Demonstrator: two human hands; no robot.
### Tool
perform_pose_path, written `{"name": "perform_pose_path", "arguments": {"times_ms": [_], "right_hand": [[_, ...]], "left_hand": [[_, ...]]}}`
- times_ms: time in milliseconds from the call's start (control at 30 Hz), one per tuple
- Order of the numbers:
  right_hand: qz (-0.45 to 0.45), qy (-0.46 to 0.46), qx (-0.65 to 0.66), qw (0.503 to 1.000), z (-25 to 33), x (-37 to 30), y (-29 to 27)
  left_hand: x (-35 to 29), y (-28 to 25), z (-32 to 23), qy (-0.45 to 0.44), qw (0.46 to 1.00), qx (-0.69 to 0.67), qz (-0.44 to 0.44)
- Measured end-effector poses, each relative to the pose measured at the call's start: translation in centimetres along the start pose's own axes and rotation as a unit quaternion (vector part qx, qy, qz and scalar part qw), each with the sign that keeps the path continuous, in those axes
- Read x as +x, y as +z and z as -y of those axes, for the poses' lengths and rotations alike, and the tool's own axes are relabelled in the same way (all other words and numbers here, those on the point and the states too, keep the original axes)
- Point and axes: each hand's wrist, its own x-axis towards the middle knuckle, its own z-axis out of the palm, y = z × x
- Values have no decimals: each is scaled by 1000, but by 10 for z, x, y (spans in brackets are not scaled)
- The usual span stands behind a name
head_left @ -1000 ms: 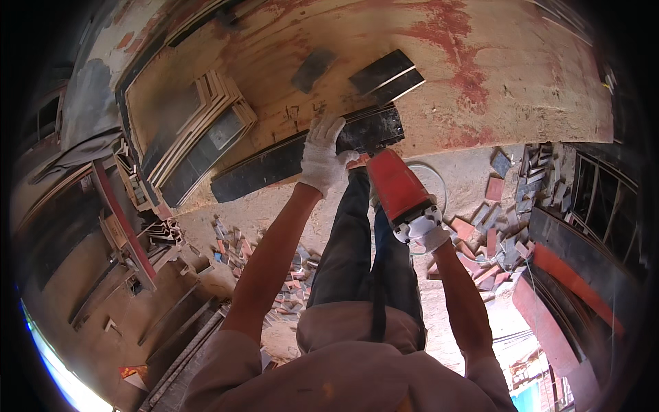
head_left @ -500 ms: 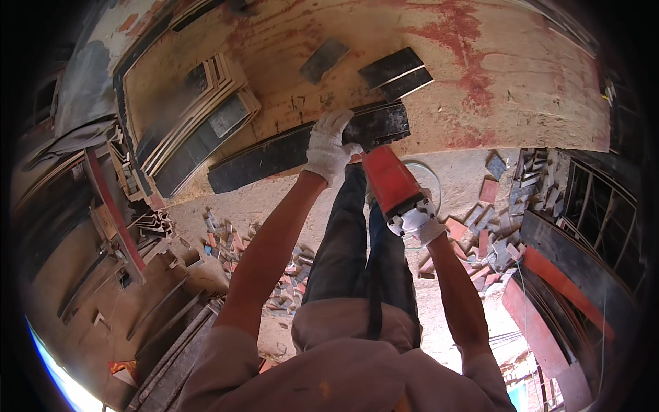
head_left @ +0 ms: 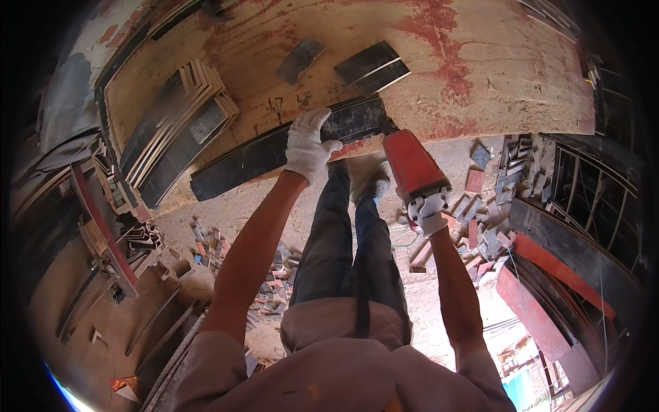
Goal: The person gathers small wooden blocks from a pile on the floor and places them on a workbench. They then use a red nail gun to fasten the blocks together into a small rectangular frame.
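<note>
My left hand (head_left: pixel 307 143), in a white glove, presses flat on a long dark board (head_left: pixel 240 160) lying along the near edge of a big plywood worktable (head_left: pixel 480 75). My right hand (head_left: pixel 427 214), also gloved, grips the handle of a red power saw (head_left: pixel 412 165), whose front end is at the board's right end near the table edge. Two short dark offcuts (head_left: pixel 371 66) and a third (head_left: pixel 299 60) lie farther back on the table.
A stack of thin dark strips (head_left: pixel 177 130) sits on the table's left part. Scattered wood scraps (head_left: pixel 271 285) litter the sandy ground by my legs and to the right (head_left: pixel 484 206). Dark panels and a red beam (head_left: pixel 559 271) lean at right; timber and frames (head_left: pixel 103 233) crowd the left.
The view has shifted so the table sits slightly higher and nearer. The left hand stays on the board; the saw has stayed at the board's right end.
</note>
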Motion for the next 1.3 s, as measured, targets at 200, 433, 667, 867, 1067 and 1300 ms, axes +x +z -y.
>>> {"name": "perform_pose_path", "arguments": {"times_ms": [200, 433, 667, 867, 1067, 1300], "right_hand": [[-22, 23, 117, 993, 2, -10, -36], [-91, 131, 458, 875, -6, -76, -114], [-171, 153, 635, 738, -18, -104, -156], [-184, 157, 683, 689, -23, -102, -166], [-132, 166, 805, 554, -36, -113, -176], [44, 268, 937, -221, -69, -127, -120]], "left_hand": [[2, -1, -1, 32, 999, 10, -7], [-14, -34, -17, 47, 994, 98, 24], [-47, -158, 19, -26, 970, 225, 84], [-55, -225, 118, -143, 906, 398, -21], [-50, -170, 134, -73, 923, 325, -193], [84, -56, 31, 30, 959, 233, -161]]}}
